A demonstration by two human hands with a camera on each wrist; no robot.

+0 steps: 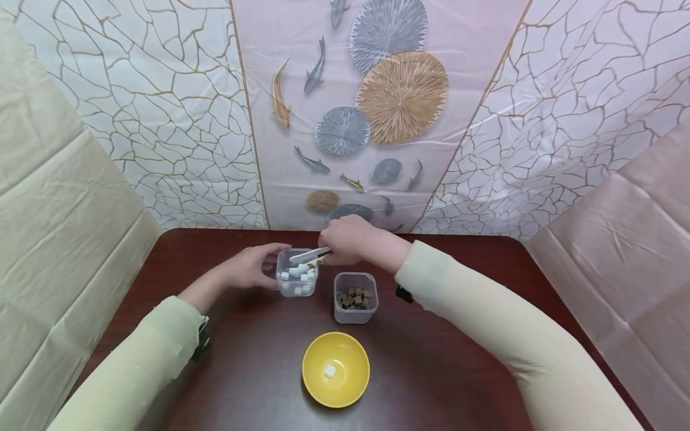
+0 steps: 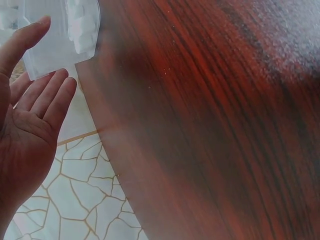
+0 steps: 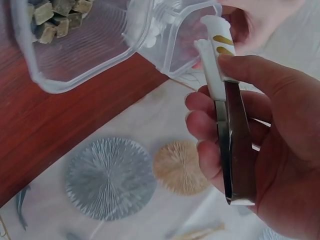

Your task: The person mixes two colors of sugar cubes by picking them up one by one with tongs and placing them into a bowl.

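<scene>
With thumb and fingers on either side, my left hand (image 1: 248, 266) steadies a clear plastic container (image 1: 286, 287) of white cubes (image 1: 304, 277) at the back left of the table. My right hand (image 1: 347, 239) grips a pair of small metal tongs (image 3: 237, 145) with white tips, thumb on one arm and fingers on the other. The tong tips reach into that container, over the cubes, and stand a little apart in the right wrist view. In the left wrist view, the thumb (image 2: 35, 35) lies against the container's wall.
A second clear container (image 1: 356, 315) with several brown cubes (image 1: 353, 298) stands just right of the first. Nearer the front is a yellow bowl (image 1: 353, 383) with one white cube (image 1: 330, 371) inside. A patterned cloth (image 1: 345, 78) hangs behind the dark wooden table (image 1: 242, 371).
</scene>
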